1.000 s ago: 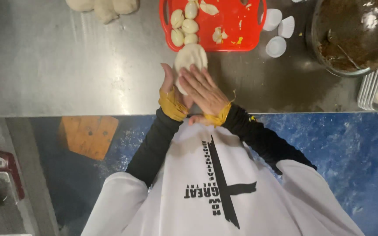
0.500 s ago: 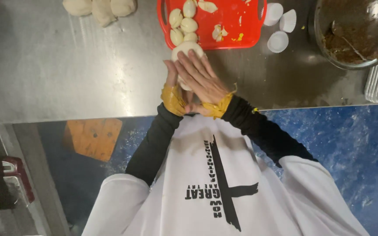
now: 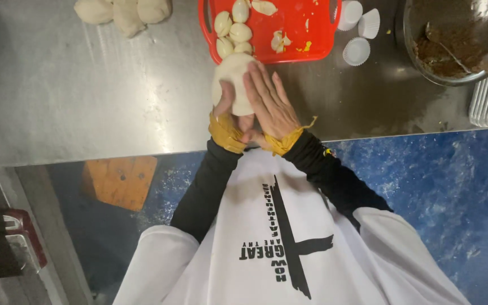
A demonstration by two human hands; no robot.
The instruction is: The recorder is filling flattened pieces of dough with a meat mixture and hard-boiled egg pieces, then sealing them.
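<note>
Flat dough round [image 3: 234, 79] pressed between both palms over steel surface [image 3: 114, 96], just short of red tray [image 3: 289, 48] at 12 o'clock; right hand [image 3: 269, 104] flat on top, left hand [image 3: 227, 110] beneath; round's long axis 12-to-6; both grips clamped on dough

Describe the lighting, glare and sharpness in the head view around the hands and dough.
Head view: overhead light throws broad whitish glare across the steel table; a highlight gleams in the metal bowl. The dough disc between the left hand and right hand looks slightly soft; the floor below lies darker.
</note>
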